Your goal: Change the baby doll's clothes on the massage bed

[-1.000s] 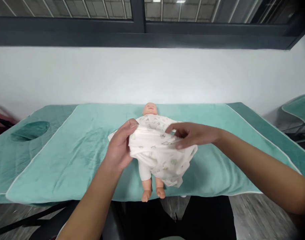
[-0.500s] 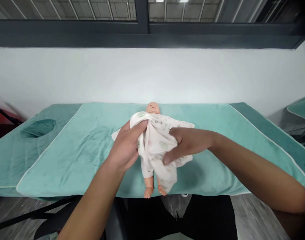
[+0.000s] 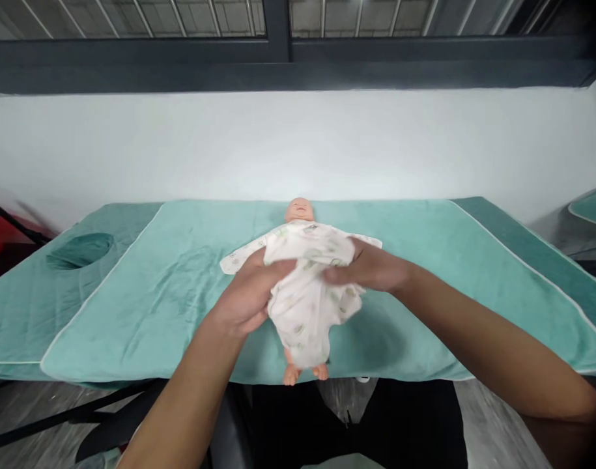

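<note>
A baby doll (image 3: 299, 210) lies on its back on the green bed cover, head toward the wall and bare feet at the near edge. White printed sleeves stretch out to both sides of it. Above its body hangs a white baby garment (image 3: 305, 319) with a faint green print. My left hand (image 3: 251, 286) is closed on the garment's left edge, thumb on top. My right hand (image 3: 370, 264) grips its right edge, slightly blurred. Between my hands the cloth is spread and hides the doll's trunk and most of its legs.
The green cover (image 3: 170, 293) spreads over a bed with a face hole (image 3: 80, 251) at the left. A white wall (image 3: 298, 143) rises behind, under a dark window frame (image 3: 425, 62). A red item (image 3: 7, 244) stands at the far left.
My right hand has moved up and taken the garment's right edge. The bunched cloth is now spread wider between both hands, covering more of the doll's legs.
</note>
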{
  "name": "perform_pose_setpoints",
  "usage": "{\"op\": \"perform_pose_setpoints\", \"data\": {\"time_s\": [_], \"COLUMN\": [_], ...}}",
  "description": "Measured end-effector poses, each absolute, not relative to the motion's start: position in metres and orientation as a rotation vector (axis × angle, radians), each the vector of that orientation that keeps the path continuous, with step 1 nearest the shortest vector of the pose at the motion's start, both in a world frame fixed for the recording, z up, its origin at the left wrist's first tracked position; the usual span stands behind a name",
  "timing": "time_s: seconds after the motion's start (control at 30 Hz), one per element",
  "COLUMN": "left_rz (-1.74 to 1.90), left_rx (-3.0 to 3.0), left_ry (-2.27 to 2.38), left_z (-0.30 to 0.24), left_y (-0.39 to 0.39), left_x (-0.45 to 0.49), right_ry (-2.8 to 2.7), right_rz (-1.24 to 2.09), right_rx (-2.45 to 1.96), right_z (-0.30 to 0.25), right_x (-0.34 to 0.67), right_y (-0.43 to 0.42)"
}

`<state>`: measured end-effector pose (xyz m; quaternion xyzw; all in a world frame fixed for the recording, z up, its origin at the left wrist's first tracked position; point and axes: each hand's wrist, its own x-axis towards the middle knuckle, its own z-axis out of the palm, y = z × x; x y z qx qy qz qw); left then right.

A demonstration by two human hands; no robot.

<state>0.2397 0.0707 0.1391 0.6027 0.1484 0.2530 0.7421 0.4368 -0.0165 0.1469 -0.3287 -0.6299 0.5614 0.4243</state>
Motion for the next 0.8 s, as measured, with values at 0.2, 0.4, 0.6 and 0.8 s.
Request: {"op": "perform_pose_setpoints", "data": {"time_s": [0.2,0.4,0.6,0.8], "left_rz": [0.467,0.574,0.206,0.313], "left_rx": [1.472,1.094,1.224,1.239], "left_ry": [0.32,0.589,0.33,0.494], "left_z": [0.119,0.07,0.057,0.045], "left_y": [0.074,0.044,0.045,0.032], "left_x": [0.227,0.219,0.198,0.18], "right_ry": [-1.281,-1.417,-0.861,-0.892], "right_rz": [1.421,1.756,1.707,1.886], "right_rx": [-0.727,-0.716,-0.551,-0.58], "right_z": [0.124,0.084,0.052,0.028], "right_x": [0.43,0.41,0.381,0.365], "right_y": [-0.02,-0.048,-0.057,-0.074]}}
